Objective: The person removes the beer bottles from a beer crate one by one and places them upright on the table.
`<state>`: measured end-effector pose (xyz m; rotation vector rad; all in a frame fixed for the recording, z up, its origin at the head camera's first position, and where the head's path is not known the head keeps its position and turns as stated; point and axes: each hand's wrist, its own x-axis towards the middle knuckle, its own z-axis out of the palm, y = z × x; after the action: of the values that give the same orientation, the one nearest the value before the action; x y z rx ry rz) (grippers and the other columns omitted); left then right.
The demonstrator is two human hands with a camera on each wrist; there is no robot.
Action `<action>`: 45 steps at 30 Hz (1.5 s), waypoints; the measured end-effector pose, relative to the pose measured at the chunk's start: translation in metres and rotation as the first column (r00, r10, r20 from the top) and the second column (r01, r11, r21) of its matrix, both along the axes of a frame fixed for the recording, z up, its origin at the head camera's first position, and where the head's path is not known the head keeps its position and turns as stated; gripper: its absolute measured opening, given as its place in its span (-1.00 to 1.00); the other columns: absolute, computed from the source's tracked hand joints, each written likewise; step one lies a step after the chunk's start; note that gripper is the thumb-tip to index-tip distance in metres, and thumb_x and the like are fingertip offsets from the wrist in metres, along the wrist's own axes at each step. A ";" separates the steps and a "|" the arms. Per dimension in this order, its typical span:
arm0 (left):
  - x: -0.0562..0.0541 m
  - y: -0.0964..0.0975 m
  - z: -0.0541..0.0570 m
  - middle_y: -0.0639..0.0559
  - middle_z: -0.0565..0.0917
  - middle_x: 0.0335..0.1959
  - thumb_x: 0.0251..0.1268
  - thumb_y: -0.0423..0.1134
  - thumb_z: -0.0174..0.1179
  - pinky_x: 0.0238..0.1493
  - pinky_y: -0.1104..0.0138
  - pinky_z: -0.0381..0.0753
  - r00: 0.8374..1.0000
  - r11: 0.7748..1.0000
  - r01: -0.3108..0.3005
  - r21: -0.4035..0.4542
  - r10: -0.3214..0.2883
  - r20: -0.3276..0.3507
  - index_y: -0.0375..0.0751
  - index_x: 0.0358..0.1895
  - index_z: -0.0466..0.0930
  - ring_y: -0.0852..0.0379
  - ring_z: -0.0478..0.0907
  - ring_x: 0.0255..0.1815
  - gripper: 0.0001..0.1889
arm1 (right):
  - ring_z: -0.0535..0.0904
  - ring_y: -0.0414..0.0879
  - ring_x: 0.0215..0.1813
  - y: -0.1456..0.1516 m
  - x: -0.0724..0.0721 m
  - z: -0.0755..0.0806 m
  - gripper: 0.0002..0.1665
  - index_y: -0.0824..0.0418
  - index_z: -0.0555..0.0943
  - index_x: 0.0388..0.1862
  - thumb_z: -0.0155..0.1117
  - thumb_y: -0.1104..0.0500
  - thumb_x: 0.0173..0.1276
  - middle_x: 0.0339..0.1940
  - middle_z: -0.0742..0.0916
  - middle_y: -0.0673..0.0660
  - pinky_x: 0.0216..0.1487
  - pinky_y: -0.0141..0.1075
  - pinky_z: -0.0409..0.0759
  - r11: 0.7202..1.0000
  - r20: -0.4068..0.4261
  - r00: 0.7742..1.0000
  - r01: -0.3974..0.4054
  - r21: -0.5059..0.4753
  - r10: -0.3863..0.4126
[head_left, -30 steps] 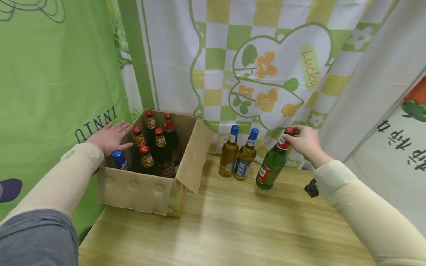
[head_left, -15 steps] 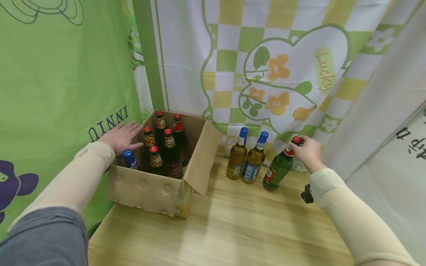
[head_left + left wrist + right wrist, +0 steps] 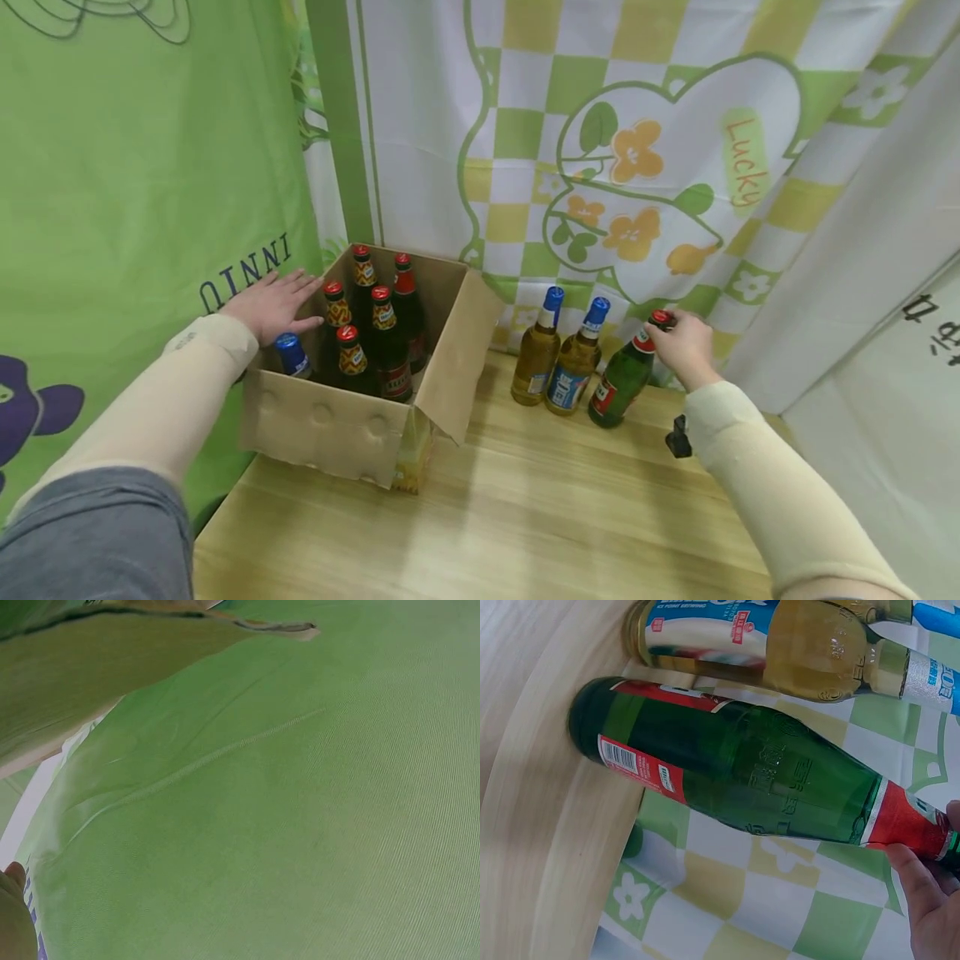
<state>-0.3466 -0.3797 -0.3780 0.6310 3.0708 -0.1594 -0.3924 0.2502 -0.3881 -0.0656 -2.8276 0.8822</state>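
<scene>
My right hand [image 3: 684, 343] grips a green beer bottle [image 3: 624, 377] by its red-capped neck. This bottle leans slightly, its base at the tabletop just right of two amber bottles with blue caps [image 3: 536, 358] [image 3: 573, 367]. In the right wrist view, fingers curl round the red neck label of the green bottle [image 3: 780, 776]. My left hand [image 3: 273, 308] lies with straight fingers at the left rim of an open cardboard box [image 3: 322, 425]. Inside the box stand several dark bottles with red caps [image 3: 390, 350] and one blue-capped bottle [image 3: 292, 357].
A box flap [image 3: 465, 358] sticks out to the right towards the amber bottles. The wooden table [image 3: 487, 517] meets a patterned curtain [image 3: 517, 208] behind and a green curtain [image 3: 150, 167] at left. In the left wrist view, green cloth [image 3: 262, 825] fills most of the frame.
The green bottle has come down and slightly closer to the amber bottles in my right hand. The view has turned a little to the left. My left hand stays at the box rim.
</scene>
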 end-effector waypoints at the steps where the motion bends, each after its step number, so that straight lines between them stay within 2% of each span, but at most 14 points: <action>1: 0.000 0.001 0.001 -0.50 0.14 0.56 0.62 0.12 -0.02 0.56 -0.28 -0.08 1.000 1.000 -0.002 -0.003 0.002 -0.003 -0.50 0.58 0.07 -0.46 0.01 0.58 -0.19 | 0.48 0.40 0.28 -0.001 -0.001 0.000 -0.29 0.50 0.40 0.44 0.19 0.01 0.55 0.24 0.62 0.49 0.27 0.19 0.51 1.000 0.002 1.000 -0.004 -0.002 0.004; 10: -0.002 0.005 0.005 -0.47 0.15 0.57 0.62 0.15 -0.04 0.56 -0.27 -0.10 1.000 1.000 -0.011 0.000 0.011 -0.001 -0.48 0.59 0.07 -0.44 0.01 0.59 -0.18 | 0.52 0.39 0.26 -0.006 -0.005 0.004 -0.41 0.50 0.45 0.36 0.14 0.06 0.59 0.23 0.62 0.51 0.24 0.19 0.54 1.000 0.002 1.000 -0.020 -0.016 0.020; 19: -0.001 -0.001 -0.005 -0.48 0.14 0.57 0.61 0.22 -0.09 0.57 -0.28 -0.14 1.000 1.000 -0.013 0.009 0.012 0.002 -0.48 0.59 0.08 -0.45 0.00 0.59 -0.14 | 0.47 0.43 0.29 -0.014 -0.010 0.004 -0.37 0.52 0.42 0.38 0.13 0.04 0.59 0.22 0.61 0.53 0.30 0.21 0.49 0.999 0.041 0.999 -0.035 0.035 0.033; 22: 0.000 0.000 -0.004 -0.47 0.14 0.57 0.61 0.24 -0.10 0.57 -0.27 -0.15 1.000 1.000 -0.026 0.006 0.026 0.012 -0.47 0.60 0.05 -0.45 -0.02 0.59 -0.13 | 0.48 0.43 0.28 -0.016 -0.009 0.005 -0.35 0.53 0.42 0.38 0.14 0.04 0.59 0.22 0.61 0.54 0.29 0.21 0.50 0.998 0.040 0.998 -0.042 0.041 0.041; 25: 0.002 0.001 -0.002 -0.48 0.15 0.56 0.61 0.20 -0.06 0.56 -0.28 -0.13 0.999 0.999 -0.032 0.009 0.032 0.013 -0.48 0.59 0.06 -0.46 -0.01 0.59 -0.15 | 0.50 0.42 0.26 -0.019 -0.009 0.005 -0.36 0.53 0.42 0.37 0.16 0.04 0.57 0.20 0.62 0.54 0.30 0.20 0.50 0.999 0.030 0.999 -0.043 0.033 0.042; 28: 0.000 0.000 -0.002 -0.46 0.13 0.57 0.62 0.24 -0.11 0.57 -0.26 -0.15 1.000 1.000 -0.027 0.003 0.026 0.011 -0.47 0.60 0.05 -0.44 -0.02 0.60 -0.13 | 0.51 0.41 0.25 -0.020 -0.008 0.004 -0.37 0.53 0.44 0.36 0.18 0.06 0.56 0.19 0.63 0.53 0.32 0.19 0.48 0.999 0.025 0.999 -0.031 0.022 0.030; 34: 0.001 -0.002 -0.002 -0.47 0.14 0.57 0.62 0.19 -0.09 0.57 -0.26 -0.15 0.999 0.999 -0.032 0.006 0.032 0.008 -0.46 0.61 0.04 -0.44 -0.01 0.60 -0.16 | 0.47 0.41 0.29 -0.024 -0.010 0.006 -0.37 0.51 0.43 0.35 0.18 0.05 0.54 0.23 0.60 0.52 0.30 0.17 0.48 1.000 0.052 0.998 -0.027 -0.015 0.028; 40: 0.000 0.000 0.000 -0.44 0.12 0.59 0.61 0.17 -0.04 0.58 -0.24 -0.15 0.999 0.999 -0.036 0.031 0.036 0.019 -0.45 0.61 0.03 -0.42 -0.04 0.61 -0.16 | 0.47 0.38 0.24 -0.024 -0.010 0.015 -0.27 0.53 0.29 0.45 0.13 0.05 0.52 0.31 0.50 0.54 0.17 0.15 0.55 0.993 0.115 0.991 -0.050 -0.110 0.062; 43: 0.000 0.001 0.000 -0.43 0.12 0.59 0.61 0.18 -0.05 0.58 -0.24 -0.14 0.999 0.999 -0.034 0.027 0.034 0.015 -0.45 0.61 0.04 -0.41 -0.04 0.61 -0.16 | 0.47 0.38 0.28 -0.031 -0.012 0.026 -0.22 0.50 0.21 0.52 0.09 0.04 0.53 0.39 0.45 0.54 0.22 0.16 0.54 0.988 0.098 0.992 -0.061 -0.144 0.075; 45: 0.001 0.000 -0.001 -0.43 0.12 0.59 0.61 0.18 -0.05 0.58 -0.24 -0.14 0.999 0.999 -0.031 0.024 0.031 0.014 -0.45 0.61 0.04 -0.41 -0.03 0.61 -0.16 | 0.44 0.38 0.34 -0.042 -0.014 0.036 -0.23 0.48 0.21 0.54 0.06 0.06 0.53 0.43 0.43 0.51 0.29 0.17 0.50 0.985 0.058 0.995 -0.071 -0.159 0.081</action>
<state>-0.3460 -0.3794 -0.3785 0.5821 3.0717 -0.1171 -0.4063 0.2080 -0.3517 -0.0067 -2.8307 1.1375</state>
